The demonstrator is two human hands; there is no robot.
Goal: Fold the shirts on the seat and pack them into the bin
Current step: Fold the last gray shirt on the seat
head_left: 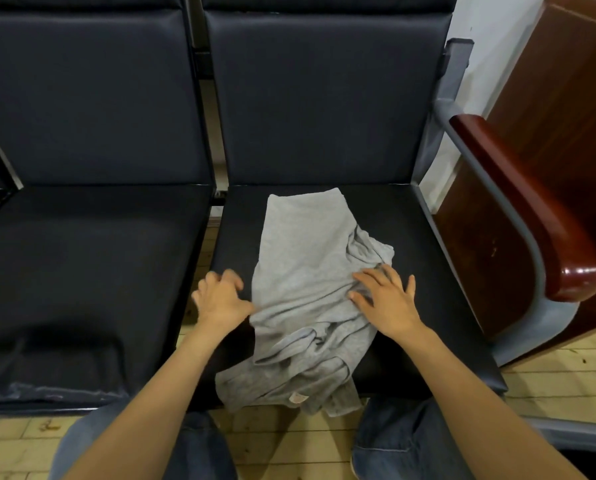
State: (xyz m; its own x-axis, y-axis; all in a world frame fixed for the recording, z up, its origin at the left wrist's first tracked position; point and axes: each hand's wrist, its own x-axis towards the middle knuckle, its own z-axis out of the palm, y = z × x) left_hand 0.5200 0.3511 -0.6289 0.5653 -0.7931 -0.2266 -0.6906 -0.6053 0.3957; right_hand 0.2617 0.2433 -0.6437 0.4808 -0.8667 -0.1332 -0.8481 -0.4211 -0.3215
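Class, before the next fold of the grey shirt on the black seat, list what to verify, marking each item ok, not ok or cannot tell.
1. Crumpled grey fabric shirt wholly on the black padded seat cushion: not ok, its near end overhangs the front edge.
2. Fabric smooth: not ok, bunched at the right and near end.
3. Right hand pressing flat on the shirt: ok.
4. Left hand gripping the shirt's left edge: cannot tell, blurred.
5. Bin within reach: cannot tell, not in view.
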